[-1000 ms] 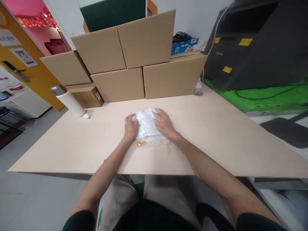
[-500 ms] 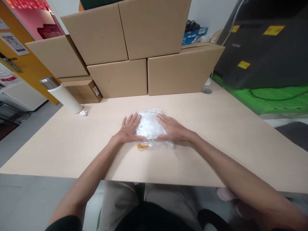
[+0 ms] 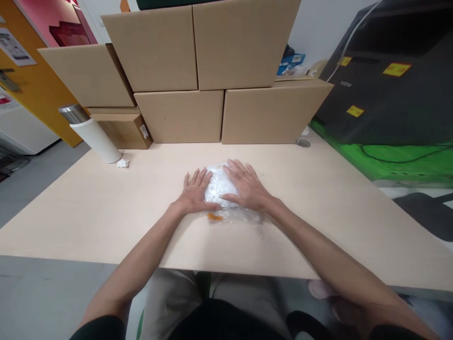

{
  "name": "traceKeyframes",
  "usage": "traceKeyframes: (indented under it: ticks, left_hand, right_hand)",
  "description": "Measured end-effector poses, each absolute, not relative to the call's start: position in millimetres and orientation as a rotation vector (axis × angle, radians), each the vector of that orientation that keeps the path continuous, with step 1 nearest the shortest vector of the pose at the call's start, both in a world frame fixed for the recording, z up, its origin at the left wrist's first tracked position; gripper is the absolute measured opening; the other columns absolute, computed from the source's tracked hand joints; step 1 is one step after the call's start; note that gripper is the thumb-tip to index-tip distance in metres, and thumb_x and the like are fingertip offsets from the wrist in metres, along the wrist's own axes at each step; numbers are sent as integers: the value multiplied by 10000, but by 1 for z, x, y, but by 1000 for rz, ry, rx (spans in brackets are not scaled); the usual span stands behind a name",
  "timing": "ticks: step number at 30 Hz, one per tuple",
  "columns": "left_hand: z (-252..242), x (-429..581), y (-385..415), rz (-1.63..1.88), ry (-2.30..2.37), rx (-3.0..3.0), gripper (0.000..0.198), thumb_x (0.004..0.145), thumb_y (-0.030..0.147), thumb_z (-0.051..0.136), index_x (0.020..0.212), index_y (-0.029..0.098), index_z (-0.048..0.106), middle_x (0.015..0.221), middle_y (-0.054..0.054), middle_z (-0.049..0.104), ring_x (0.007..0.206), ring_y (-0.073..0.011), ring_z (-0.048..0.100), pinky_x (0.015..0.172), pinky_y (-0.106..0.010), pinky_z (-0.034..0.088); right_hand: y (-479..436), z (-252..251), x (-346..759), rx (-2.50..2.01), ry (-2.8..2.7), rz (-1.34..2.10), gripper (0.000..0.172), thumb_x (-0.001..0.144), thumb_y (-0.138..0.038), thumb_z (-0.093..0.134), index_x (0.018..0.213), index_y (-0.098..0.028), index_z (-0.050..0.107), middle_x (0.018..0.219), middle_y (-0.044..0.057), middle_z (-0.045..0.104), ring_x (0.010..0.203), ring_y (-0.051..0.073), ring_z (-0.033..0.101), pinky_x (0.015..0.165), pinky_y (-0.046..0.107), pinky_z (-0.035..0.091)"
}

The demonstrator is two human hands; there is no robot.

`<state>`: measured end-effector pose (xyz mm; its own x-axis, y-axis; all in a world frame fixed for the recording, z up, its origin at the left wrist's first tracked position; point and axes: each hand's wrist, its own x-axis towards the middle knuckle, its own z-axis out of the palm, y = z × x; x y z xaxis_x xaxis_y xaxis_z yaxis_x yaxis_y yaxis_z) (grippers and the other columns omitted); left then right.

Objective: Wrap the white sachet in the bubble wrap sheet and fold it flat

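A bundle in clear bubble wrap (image 3: 216, 185) lies on the pale table (image 3: 106, 208), its contents hard to make out. My left hand (image 3: 197, 192) rests flat with spread fingers against its left side. Over its right part lies my right hand (image 3: 247, 185), fingers spread and thumb stretched across the wrap. Loose clear plastic (image 3: 240, 216) sticks out below the hands, with an orange piece (image 3: 214, 216) at its left end.
Cardboard boxes (image 3: 179, 115) are stacked along the back edge. A white bottle with a steel cap (image 3: 97, 138) stands at the back left beside a crumpled white scrap (image 3: 123, 163). A large black case (image 3: 382, 94) is at the right, beyond the table.
My right hand has shifted left and up, further over the bundle. My left hand stays at the left side. The camera view has moved slightly.
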<state>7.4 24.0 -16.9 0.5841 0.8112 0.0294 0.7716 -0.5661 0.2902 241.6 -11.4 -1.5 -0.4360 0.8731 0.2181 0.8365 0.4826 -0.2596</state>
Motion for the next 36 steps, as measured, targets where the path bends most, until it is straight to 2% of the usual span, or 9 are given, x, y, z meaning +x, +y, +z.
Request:
traceKeyframes:
  ticks: [5, 10, 14, 18, 21, 25, 29, 32, 36]
  left_hand:
    - [-21, 8, 25, 288, 1276, 2534, 1226, 610, 756, 723, 1579, 223, 195, 1656, -169, 120, 1522, -403, 40, 1183, -617, -66]
    - [-17, 4, 27, 283, 1206, 2495, 1304, 580, 773, 729, 1595, 223, 124, 1661, -157, 84, 1518, -419, 8, 1177, -639, -64]
    - [-14, 0, 29, 200, 1158, 2474, 1396, 538, 817, 714, 1601, 198, 55, 1662, -155, 8, 1516, -416, -53, 1173, -630, -96]
    - [-15, -1, 30, 230, 1151, 2487, 1372, 524, 794, 740, 1599, 242, 92, 1665, -139, 40, 1514, -423, -32, 1172, -638, -90]
    - [-14, -1, 30, 231, 1165, 2487, 1333, 549, 753, 757, 1597, 258, 99, 1665, -135, 47, 1515, -422, -10, 1175, -637, -76]
    - [-13, -3, 31, 209, 1173, 2474, 1336, 548, 755, 756, 1597, 238, 110, 1663, -146, 56, 1514, -425, -9, 1175, -638, -77]
    - [-16, -5, 34, 265, 1134, 2482, 1316, 535, 764, 760, 1590, 264, 153, 1664, -133, 87, 1515, -427, 21, 1184, -626, -68]
    - [-17, -5, 36, 254, 1127, 2485, 1297, 550, 759, 756, 1589, 273, 150, 1666, -130, 81, 1516, -425, 17, 1185, -623, -66]
    - [-15, -5, 32, 207, 1200, 2504, 1286, 591, 713, 762, 1593, 225, 121, 1661, -171, 43, 1517, -421, 5, 1181, -629, -49]
  right_hand:
    - [0, -17, 219, -1519, -2410, 172, 835, 907, -719, 392, 1565, -216, 291, 1656, 159, 132, 1523, 371, 72, 1180, 627, 95]
    - [-3, -29, 219, -1531, -2346, 82, 772, 915, -683, 424, 1535, -226, 368, 1633, 170, 223, 1508, 386, 144, 1161, 634, 128]
    - [-3, -34, 220, -1525, -2333, 70, 743, 915, -672, 435, 1521, -243, 392, 1619, 167, 263, 1504, 374, 169, 1155, 630, 138]
    - [0, -35, 218, -1533, -2313, 81, 738, 908, -673, 448, 1520, -267, 384, 1615, 149, 277, 1501, 361, 183, 1162, 623, 118]
    - [1, -32, 223, -1521, -2359, 162, 815, 881, -718, 453, 1544, -260, 331, 1638, 150, 216, 1517, 364, 118, 1170, 628, 84]
    - [-9, -34, 248, -1526, -2436, 344, 1027, 793, -796, 509, 1594, -260, 154, 1668, 133, 86, 1527, 366, 8, 1190, 613, 63]
    - [-30, -44, 278, -1705, -2369, 429, 1166, 745, -812, 546, 1602, -246, -4, 1672, 134, 34, 1524, 380, -9, 1199, 598, 104]
    - [-38, -47, 285, -1838, -2308, 475, 1212, 720, -824, 555, 1602, -223, -20, 1667, 146, 75, 1522, 386, 19, 1202, 594, 119]
    - [-38, -42, 277, -2017, -2162, 555, 1336, 632, -877, 576, 1598, -117, 53, 1651, 201, 104, 1521, 387, 23, 1212, 577, 105]
